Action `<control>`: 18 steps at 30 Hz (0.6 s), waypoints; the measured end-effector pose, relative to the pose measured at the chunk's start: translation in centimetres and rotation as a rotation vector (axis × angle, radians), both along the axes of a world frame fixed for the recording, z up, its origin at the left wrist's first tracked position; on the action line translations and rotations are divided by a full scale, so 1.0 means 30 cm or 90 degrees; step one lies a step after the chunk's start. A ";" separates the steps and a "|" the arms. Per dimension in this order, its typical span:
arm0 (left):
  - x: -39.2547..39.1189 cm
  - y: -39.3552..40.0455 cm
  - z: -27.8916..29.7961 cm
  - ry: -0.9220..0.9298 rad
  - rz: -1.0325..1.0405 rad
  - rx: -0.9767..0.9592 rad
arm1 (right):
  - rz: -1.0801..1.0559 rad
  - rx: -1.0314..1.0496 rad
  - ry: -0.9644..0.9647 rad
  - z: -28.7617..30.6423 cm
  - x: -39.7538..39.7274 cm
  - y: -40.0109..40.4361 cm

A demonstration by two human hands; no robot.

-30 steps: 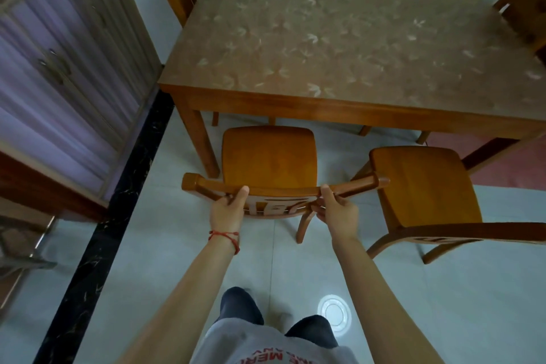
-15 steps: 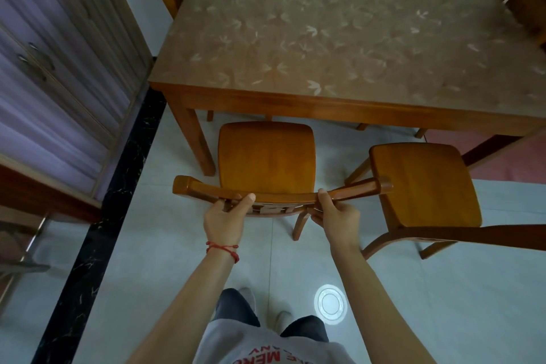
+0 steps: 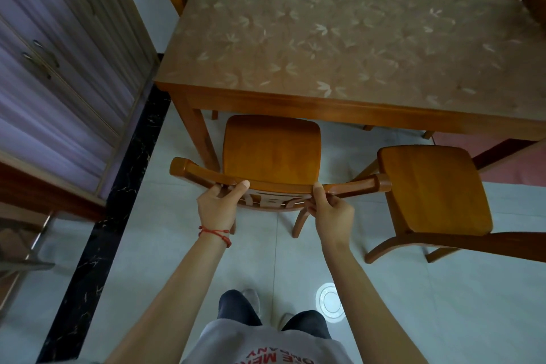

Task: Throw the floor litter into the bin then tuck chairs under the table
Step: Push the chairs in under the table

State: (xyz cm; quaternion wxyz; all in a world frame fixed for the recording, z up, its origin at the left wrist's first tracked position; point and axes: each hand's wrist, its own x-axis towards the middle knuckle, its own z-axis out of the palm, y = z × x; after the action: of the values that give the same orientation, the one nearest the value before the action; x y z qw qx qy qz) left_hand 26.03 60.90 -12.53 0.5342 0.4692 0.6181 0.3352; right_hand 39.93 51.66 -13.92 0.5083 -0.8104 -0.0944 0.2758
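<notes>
Both hands held the top rail of the near chair (image 3: 271, 154): the left hand (image 3: 217, 205) and the right hand (image 3: 332, 211) each curled round it, thumbs on top. The rail ran left to right across the person; the seat pointed straight ahead, its front edge just reaching the table (image 3: 339, 103). A second chair (image 3: 434, 189) stood apart to the right, untucked.

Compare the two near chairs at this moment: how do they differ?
The left chair is gripped at its top rail by the left hand and right hand; the right chair is untouched. The left chair's seat front reaches the table edge; the right chair's seat stands clear of it. The left chair faces the table squarely; the right chair is angled. Both are the same orange-brown wood.
</notes>
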 end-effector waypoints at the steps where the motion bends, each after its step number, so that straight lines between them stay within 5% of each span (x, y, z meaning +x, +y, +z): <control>1: 0.010 0.007 0.002 -0.001 -0.001 0.000 | -0.003 0.002 -0.003 0.000 0.009 0.009; 18: 0.136 0.261 -0.045 -0.045 -0.020 -0.051 | -0.022 0.029 0.015 0.009 0.138 0.233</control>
State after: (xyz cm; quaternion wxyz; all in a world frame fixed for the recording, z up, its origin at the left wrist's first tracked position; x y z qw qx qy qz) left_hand 30.10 68.73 -13.89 0.5794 0.4447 0.6043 0.3183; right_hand 44.08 58.65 -13.66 0.5326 -0.7965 -0.0808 0.2745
